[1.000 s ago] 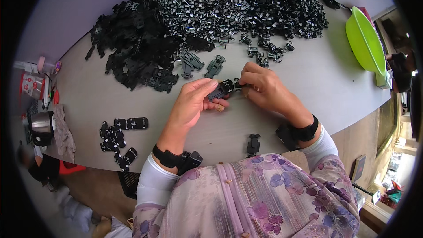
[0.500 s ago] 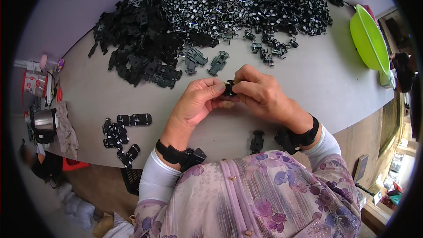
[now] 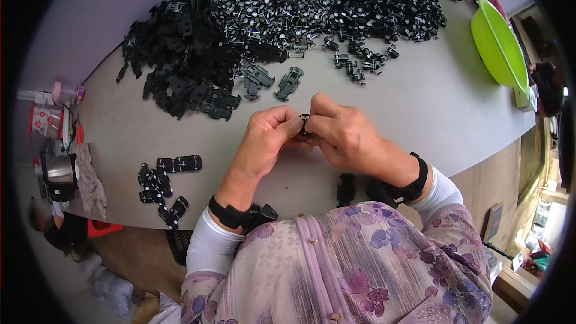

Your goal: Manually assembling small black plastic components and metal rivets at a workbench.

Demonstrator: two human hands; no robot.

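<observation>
Over the middle of the table, my left hand point(image 3: 268, 136) and my right hand point(image 3: 346, 133) meet on a small black toy car chassis point(image 3: 305, 123). Both hands pinch it between thumb and fingers, which cover most of it. A wheel axle seems to show at its upper end. Just beyond my hands lie loose black chassis point(image 3: 289, 83), beside a heap of more chassis point(image 3: 192, 54). Another dark chassis point(image 3: 345, 189) rests near the table edge, close to my body. At the left, several chassis with wheels fitted point(image 3: 179, 164) form a loose cluster.
A large heap of wheel axles point(image 3: 276, 3) covers the far side, with a small group of axles point(image 3: 358, 60) in front of it. At the right edge stands a green basin point(image 3: 498, 45). A crumpled cloth point(image 3: 90, 174) hangs at the left edge; a person point(image 3: 60, 228) is beyond.
My hands and the chassis have turned slightly, and my right fingers have shifted on it. The whole view has moved a little; the things on the table lie as before.
</observation>
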